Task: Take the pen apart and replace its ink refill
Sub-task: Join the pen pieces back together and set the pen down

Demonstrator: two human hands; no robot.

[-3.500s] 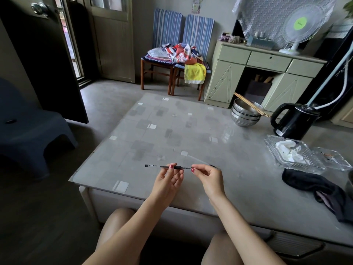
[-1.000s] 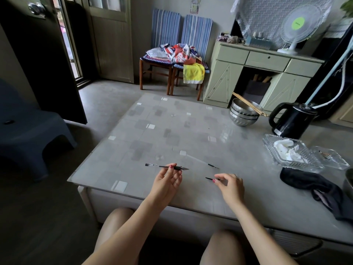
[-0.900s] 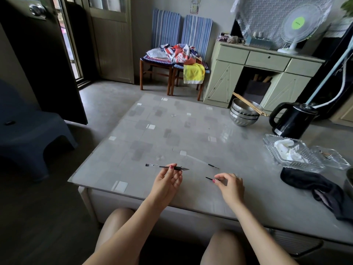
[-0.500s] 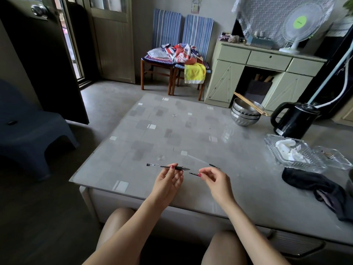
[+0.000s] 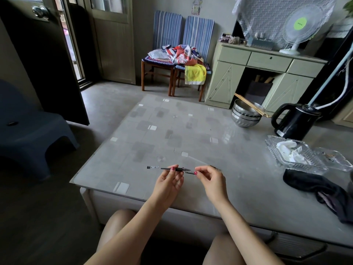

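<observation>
My left hand [image 5: 168, 183] grips a slim pen [image 5: 165, 168] level above the table's front part. Its dark grip and pointed tip face right, and its black end cap faces left. My right hand [image 5: 209, 181] pinches a thin dark-tipped piece [image 5: 190, 172], apparently an ink refill. That piece's dark end sits just right of and below the pen's tip. A second clear refill [image 5: 200, 162] lies on the glass behind my right hand, which hides its dark end.
The glass-topped table [image 5: 172, 134] carries stacked steel bowls [image 5: 245, 116] with chopsticks, a black kettle [image 5: 295, 122], glass trays [image 5: 294, 157] holding tissue, and a dark cloth [image 5: 313, 185] at the right. A blue stool [image 5: 28, 131] stands to the left.
My right hand rose from the table with the thin dark-tipped piece and moved left up to the pen's tip. My left hand kept the pen still.
</observation>
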